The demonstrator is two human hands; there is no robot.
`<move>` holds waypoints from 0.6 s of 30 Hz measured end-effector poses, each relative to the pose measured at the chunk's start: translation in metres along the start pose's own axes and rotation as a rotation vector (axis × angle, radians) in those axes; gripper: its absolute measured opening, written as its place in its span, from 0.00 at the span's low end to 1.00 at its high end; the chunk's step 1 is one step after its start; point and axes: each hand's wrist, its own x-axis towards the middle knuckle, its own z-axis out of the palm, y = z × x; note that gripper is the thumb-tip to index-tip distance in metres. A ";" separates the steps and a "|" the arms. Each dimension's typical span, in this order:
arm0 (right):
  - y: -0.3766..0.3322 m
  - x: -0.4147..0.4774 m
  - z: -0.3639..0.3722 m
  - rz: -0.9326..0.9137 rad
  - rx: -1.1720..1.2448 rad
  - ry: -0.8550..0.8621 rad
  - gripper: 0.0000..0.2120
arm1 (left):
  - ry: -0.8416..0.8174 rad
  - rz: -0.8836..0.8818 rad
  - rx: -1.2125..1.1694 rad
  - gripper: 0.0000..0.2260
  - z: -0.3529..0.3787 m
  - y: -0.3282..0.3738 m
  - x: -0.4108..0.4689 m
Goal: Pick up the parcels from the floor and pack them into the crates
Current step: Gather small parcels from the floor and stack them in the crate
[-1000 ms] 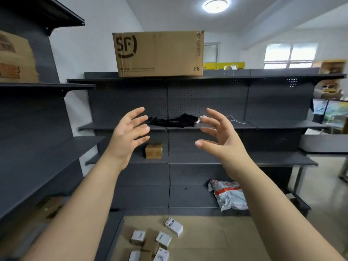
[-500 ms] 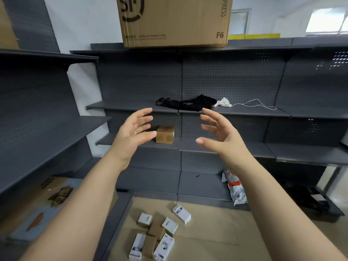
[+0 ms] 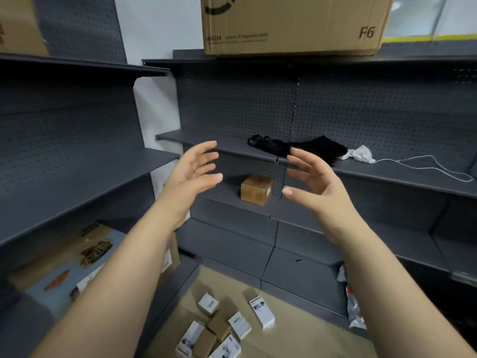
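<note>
Several small white and brown parcels [image 3: 224, 326] lie in a heap on the cardboard-covered floor at the bottom centre. A grey-white plastic mail bag [image 3: 355, 308] leans against the shelf base at the lower right. My left hand [image 3: 192, 174] and my right hand [image 3: 313, 182] are raised side by side at chest height, palms facing each other, fingers spread, holding nothing. They hover far above the parcels, in front of the grey shelving. An open cardboard box [image 3: 77, 262] with items inside sits low on the left, partly hidden by my left arm.
Grey metal shelving [image 3: 387, 174] fills the front and left. A small brown box [image 3: 256, 189] stands on a middle shelf between my hands. Black cloth [image 3: 304, 148] and a white cable [image 3: 426, 164] lie on the shelf above. A large cardboard carton [image 3: 291, 24] tops the unit.
The view has come closer to the shelves and tilted down, so more of the floor parcels show. Both hands stay raised and spread, holding nothing.
</note>
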 end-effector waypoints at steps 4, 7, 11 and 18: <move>0.033 0.019 0.001 0.038 0.079 -0.047 0.33 | -0.017 -0.020 0.050 0.28 0.010 -0.022 0.007; 0.061 0.030 0.010 0.070 0.098 -0.087 0.33 | -0.011 -0.054 0.073 0.28 0.005 -0.040 0.016; 0.101 0.044 0.032 0.121 0.108 -0.088 0.33 | 0.044 -0.102 0.048 0.27 -0.018 -0.073 0.032; 0.172 0.077 0.084 0.230 0.084 -0.135 0.31 | 0.058 -0.165 0.010 0.27 -0.069 -0.147 0.065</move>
